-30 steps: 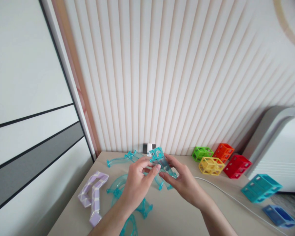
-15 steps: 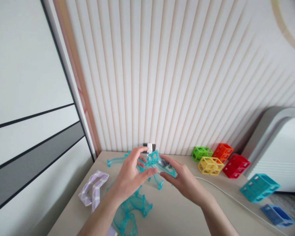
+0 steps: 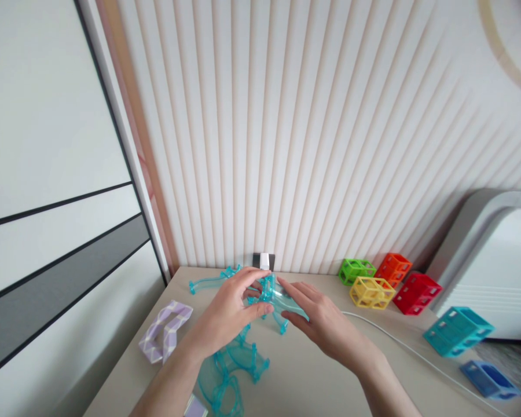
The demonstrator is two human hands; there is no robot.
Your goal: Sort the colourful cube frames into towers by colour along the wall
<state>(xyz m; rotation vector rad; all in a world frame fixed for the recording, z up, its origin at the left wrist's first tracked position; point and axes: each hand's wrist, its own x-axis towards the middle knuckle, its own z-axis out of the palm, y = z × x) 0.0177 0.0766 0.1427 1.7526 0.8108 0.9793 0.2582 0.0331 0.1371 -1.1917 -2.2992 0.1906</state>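
Between my hands is a translucent teal plastic piece (image 3: 289, 302), tube-like, with a squarish framed end on the left. My left hand (image 3: 226, 315) curls around that framed end, thumb below and fingers above. The body of the piece sits in the grip of my right hand (image 3: 323, 315), thumb underneath and fingers along the top. More see-through teal pieces lie close by: a long one (image 3: 208, 284) behind my left hand, one (image 3: 280, 321) under the held piece, and curved ones (image 3: 245, 359) nearer me, partly covered by my left forearm.
A purple-and-white folding puzzle (image 3: 170, 330) lies at the table's left. On the right stand green (image 3: 356, 271), yellow (image 3: 372, 292), orange (image 3: 394, 269), red (image 3: 417, 292), teal (image 3: 459, 331) and blue (image 3: 490, 379) open-frame blocks. A white cable (image 3: 399, 335) crosses the table. Behind is a ribbed wall (image 3: 286, 145) with a plug (image 3: 264, 262).
Both hands have closed in around the teal piece. Its framed end has dropped slightly and turned towards my left hand. Things lying on the table have stayed put.
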